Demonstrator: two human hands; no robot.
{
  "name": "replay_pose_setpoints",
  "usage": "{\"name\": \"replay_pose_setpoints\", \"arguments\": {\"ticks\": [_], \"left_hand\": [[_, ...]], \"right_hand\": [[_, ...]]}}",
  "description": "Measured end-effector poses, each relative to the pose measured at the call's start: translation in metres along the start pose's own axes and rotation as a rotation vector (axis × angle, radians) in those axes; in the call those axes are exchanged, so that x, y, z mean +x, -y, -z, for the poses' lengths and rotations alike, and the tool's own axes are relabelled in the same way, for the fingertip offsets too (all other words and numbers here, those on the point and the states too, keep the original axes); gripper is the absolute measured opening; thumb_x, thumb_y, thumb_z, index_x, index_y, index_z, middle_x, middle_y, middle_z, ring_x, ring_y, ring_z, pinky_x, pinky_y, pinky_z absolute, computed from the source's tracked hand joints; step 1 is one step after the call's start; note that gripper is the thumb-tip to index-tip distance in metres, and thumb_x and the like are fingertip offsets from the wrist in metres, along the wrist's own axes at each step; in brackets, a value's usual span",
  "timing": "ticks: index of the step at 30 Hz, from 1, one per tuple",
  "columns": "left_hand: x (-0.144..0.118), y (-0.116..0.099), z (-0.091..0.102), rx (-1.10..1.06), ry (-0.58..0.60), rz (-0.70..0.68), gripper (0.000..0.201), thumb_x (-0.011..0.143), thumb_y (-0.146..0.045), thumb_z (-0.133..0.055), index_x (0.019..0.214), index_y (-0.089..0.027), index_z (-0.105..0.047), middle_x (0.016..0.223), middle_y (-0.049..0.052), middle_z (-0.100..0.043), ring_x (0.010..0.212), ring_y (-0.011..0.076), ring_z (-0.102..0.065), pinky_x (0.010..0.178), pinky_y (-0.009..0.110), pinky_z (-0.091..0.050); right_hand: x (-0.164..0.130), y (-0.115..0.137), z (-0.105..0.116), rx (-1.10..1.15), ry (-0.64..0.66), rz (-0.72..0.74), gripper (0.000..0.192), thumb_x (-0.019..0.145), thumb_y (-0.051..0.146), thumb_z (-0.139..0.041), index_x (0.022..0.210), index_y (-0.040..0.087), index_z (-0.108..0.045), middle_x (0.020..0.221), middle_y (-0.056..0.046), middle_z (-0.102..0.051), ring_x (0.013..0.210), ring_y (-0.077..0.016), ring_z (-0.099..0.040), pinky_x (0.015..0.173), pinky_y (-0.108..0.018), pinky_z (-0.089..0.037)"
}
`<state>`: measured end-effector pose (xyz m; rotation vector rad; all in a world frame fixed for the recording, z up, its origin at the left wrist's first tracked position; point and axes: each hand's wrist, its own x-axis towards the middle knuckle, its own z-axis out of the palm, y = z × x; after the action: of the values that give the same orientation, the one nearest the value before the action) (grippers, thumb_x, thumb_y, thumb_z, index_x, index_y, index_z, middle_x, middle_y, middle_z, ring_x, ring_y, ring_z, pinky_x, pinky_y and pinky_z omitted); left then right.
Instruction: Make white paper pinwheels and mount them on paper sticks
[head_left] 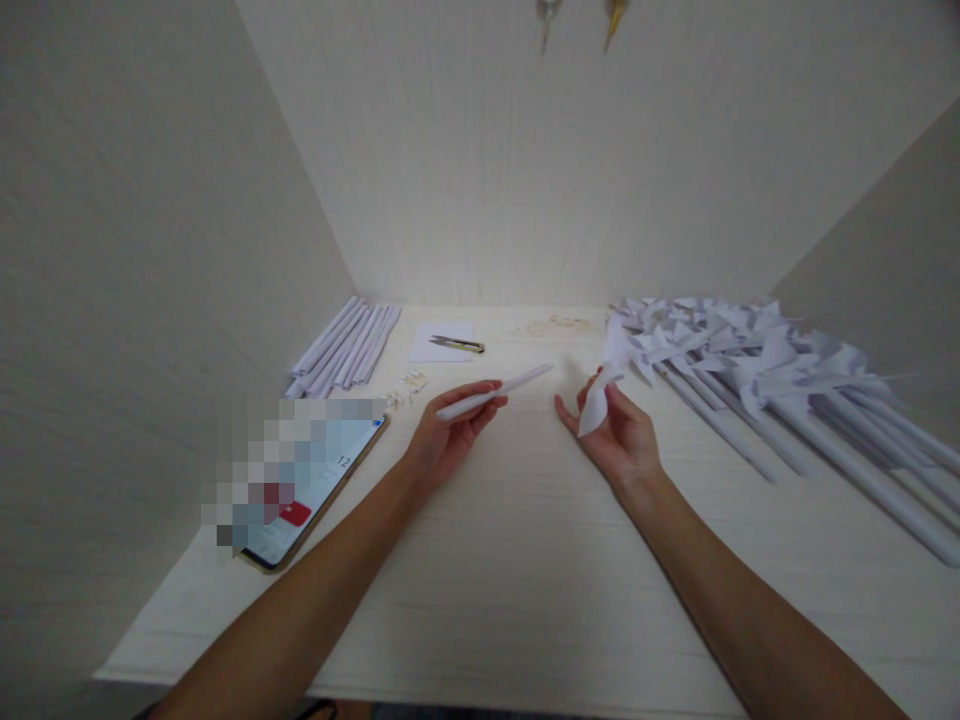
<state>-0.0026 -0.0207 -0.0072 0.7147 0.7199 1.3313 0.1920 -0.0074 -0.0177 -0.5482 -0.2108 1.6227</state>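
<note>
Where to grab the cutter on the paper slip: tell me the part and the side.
Grip the cutter around its middle, coming from above. It lies flat and crosswise on the slip, long sides open, nothing touching it. The left hand is nearer but holds a paper stick.

A home craft nook is showing here: a pale desk (480,560) is sitting boxed in by plain walls (525,150). Left of the snips (457,344), rolled paper sticks (345,348) are lying; right of them, finished paper pinwheels (750,360) are piling up. A phone (307,490) is resting nearer, left of the snips.
</note>
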Motion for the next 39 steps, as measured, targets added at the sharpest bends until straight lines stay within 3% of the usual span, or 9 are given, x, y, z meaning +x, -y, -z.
{"name": "replay_pose_setpoints", "arguments": {"ticks": [4, 9, 11, 14, 18, 22, 26, 32, 39], "left_hand": [[-0.011, 0.008, -0.006, 0.138, 0.275, 0.114, 0.013, 0.064, -0.009, -0.055, 0.063, -0.011, -0.068, 0.085, 0.008, -0.065, 0.064, 0.0124, -0.063, 0.066, 0.024, -0.050], [-0.018, 0.011, -0.008, 0.185, 0.506, 0.317, 0.016, 0.069, -0.010, -0.052, 0.070, -0.010, -0.069, 0.092, 0.011, -0.065, 0.076, 0.0196, -0.065, 0.076, 0.030, -0.048], [-0.018, 0.011, -0.008, 0.144, 0.512, 0.368, 0.020, 0.071, -0.013, -0.053, 0.086, -0.013, -0.067, 0.108, 0.012, -0.061, 0.086, 0.0211, -0.064, 0.082, 0.032, -0.046], [-0.017, 0.011, -0.009, 0.093, 0.420, 0.387, 0.031, 0.071, -0.016, -0.058, 0.101, -0.019, -0.058, 0.121, 0.010, -0.053, 0.091, 0.0221, -0.062, 0.081, 0.035, -0.046], [-0.014, 0.014, -0.010, 0.118, 0.313, 0.411, 0.033, 0.072, -0.022, -0.060, 0.103, -0.018, -0.049, 0.098, 0.008, -0.061, 0.080, 0.0189, -0.064, 0.073, 0.034, -0.047], [-0.014, 0.019, -0.011, 0.175, 0.361, 0.400, 0.037, 0.065, -0.018, -0.068, 0.096, -0.016, -0.048, 0.081, 0.002, -0.062, 0.069, 0.0128, -0.062, 0.069, 0.030, -0.047], [-0.014, 0.021, -0.011, 0.264, 0.423, 0.371, 0.047, 0.056, -0.020, -0.075, 0.091, -0.016, -0.043, 0.070, 0.001, -0.064, 0.061, 0.0130, -0.061, 0.063, 0.028, -0.046], [-0.014, 0.019, -0.011, 0.349, 0.466, 0.375, 0.046, 0.055, -0.020, -0.075, 0.087, -0.016, -0.043, 0.065, 0.000, -0.064, 0.057, 0.0101, -0.059, 0.059, 0.024, -0.043], [-0.015, 0.017, -0.011, 0.359, 0.481, 0.404, 0.044, 0.057, -0.021, -0.074, 0.089, -0.016, -0.045, 0.068, 0.000, -0.065, 0.059, 0.0116, -0.061, 0.061, 0.025, -0.043]], "right_hand": [[-0.001, -0.005, -0.003, -0.026, -0.005, 0.006, 0.018, 0.064, 0.008, -0.064, 0.073, 0.022, -0.057, 0.062, 0.009, -0.064, 0.058, -0.0089, -0.059, 0.080, -0.039, -0.049], [0.005, 0.002, -0.001, 0.004, -0.036, 0.127, 0.016, 0.064, 0.007, -0.064, 0.068, 0.020, -0.056, 0.060, 0.009, -0.064, 0.057, -0.0063, -0.058, 0.075, -0.027, -0.051], [0.005, 0.004, 0.000, -0.033, -0.012, 0.142, 0.017, 0.062, 0.007, -0.065, 0.069, 0.020, -0.057, 0.061, 0.009, -0.064, 0.057, -0.0057, -0.059, 0.071, -0.022, -0.051], [0.003, 0.000, -0.005, -0.132, 0.094, 0.153, 0.020, 0.058, 0.008, -0.069, 0.068, 0.021, -0.057, 0.062, 0.009, -0.063, 0.059, -0.0055, -0.059, 0.070, -0.019, -0.051], [-0.006, -0.016, -0.016, -0.259, 0.227, 0.163, 0.025, 0.053, 0.009, -0.071, 0.071, 0.021, -0.058, 0.066, 0.007, -0.064, 0.060, -0.0065, -0.059, 0.062, -0.017, -0.050], [-0.014, -0.031, -0.022, -0.310, 0.263, 0.085, 0.024, 0.054, 0.012, -0.071, 0.073, 0.021, -0.059, 0.063, 0.007, -0.062, 0.057, -0.0068, -0.057, 0.056, -0.017, -0.050], [-0.016, -0.036, -0.021, -0.288, 0.304, 0.054, 0.024, 0.054, 0.016, -0.071, 0.075, 0.021, -0.060, 0.063, 0.007, -0.062, 0.060, -0.0076, -0.059, 0.070, -0.021, -0.052], [-0.014, -0.031, -0.016, -0.247, 0.345, 0.084, 0.021, 0.059, 0.016, -0.068, 0.076, 0.022, -0.057, 0.065, 0.009, -0.061, 0.062, -0.0069, -0.059, 0.089, -0.027, -0.046], [-0.012, -0.027, -0.016, -0.221, 0.330, 0.105, 0.019, 0.060, 0.014, -0.065, 0.072, 0.023, -0.055, 0.068, 0.007, -0.062, 0.062, -0.0102, -0.059, 0.084, -0.033, -0.049]]}}
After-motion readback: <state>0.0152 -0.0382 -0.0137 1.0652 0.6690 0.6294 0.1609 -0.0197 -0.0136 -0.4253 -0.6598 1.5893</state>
